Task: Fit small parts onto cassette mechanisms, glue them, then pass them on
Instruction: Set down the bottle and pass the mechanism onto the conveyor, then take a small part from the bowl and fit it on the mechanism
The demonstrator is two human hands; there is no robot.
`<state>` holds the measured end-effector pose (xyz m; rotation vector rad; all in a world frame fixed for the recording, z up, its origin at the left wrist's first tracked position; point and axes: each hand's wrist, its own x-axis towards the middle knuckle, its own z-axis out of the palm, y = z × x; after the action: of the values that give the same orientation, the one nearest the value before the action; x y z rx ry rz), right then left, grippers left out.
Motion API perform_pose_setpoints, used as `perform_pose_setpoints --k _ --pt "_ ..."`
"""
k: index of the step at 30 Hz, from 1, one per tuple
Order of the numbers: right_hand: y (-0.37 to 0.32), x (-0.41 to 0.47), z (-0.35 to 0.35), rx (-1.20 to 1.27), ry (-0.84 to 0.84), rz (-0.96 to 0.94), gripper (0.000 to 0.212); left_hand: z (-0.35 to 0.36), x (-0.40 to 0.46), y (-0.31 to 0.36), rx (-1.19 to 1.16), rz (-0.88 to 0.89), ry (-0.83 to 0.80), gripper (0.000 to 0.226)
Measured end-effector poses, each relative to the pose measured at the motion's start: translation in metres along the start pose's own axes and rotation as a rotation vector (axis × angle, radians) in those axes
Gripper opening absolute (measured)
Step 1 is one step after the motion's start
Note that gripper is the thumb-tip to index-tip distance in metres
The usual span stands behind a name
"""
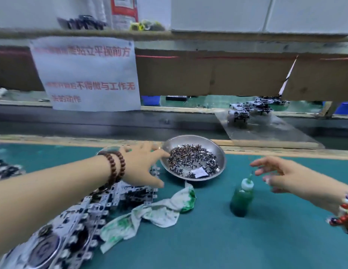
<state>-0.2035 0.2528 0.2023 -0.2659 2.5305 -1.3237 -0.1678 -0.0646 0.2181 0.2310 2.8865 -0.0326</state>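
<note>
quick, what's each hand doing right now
Left hand: open, fingers reaching into the metal dish of small parts, holding nothing visible.
Right hand: open, fingers spread above the green glue bottle, not touching it.

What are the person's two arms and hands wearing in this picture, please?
Both forearms are bare, with no sleeves or gloves. The left hand has a double loop of round dark brown wooden beads at the wrist. The right hand has a bracelet of mixed red, white and dark blue beads at its wrist.
</note>
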Motion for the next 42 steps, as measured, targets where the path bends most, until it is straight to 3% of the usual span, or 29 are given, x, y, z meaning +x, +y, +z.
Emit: perform_pose_setpoints --k 3,7,13,17,26,30,35,39,42 --pt "0.021 -0.020 0.013 -0.043 -0.167 0.025 0.048 0.013 -0.009 -0.019 0.026 -0.051 -0.138 0.116" --pt "0.023 -0.026 0.038 -0.021 -0.158 -0.042 0.060 0.022 -0.006 -0.030 0.104 -0.075 -0.163 0.129" --pt "0.018 -0.016 0.060 -0.009 0.057 -0.103 0.034 0.024 0.007 -0.038 -0.042 -0.047 -0.173 0.133" --pt "0.016 -0.009 0.068 -0.023 0.100 -0.150 0.030 0.026 0.016 -0.041 -0.108 -0.044 -0.214 0.133" --pt "0.020 0.007 0.069 -0.031 0.227 -0.148 0.031 0.004 0.008 -0.032 -0.023 -0.053 0.052 0.123" --pt "0.027 0.015 0.055 -0.085 0.366 -0.085 0.032 -0.028 -0.001 0.004 -0.151 0.113 0.176 0.123" --pt "0.035 0.016 0.042 -0.135 0.360 -0.013 0.035 0.021 -0.005 0.078 -0.236 0.419 0.047 0.121" --pt "0.043 0.005 0.044 -0.090 0.310 0.059 0.059 0.060 0.005 0.113 -0.287 0.417 -0.017 0.120" --pt "0.044 -0.016 0.048 -0.039 0.554 0.007 0.034 0.073 0.010 0.120 -0.231 0.366 -0.023 0.120"
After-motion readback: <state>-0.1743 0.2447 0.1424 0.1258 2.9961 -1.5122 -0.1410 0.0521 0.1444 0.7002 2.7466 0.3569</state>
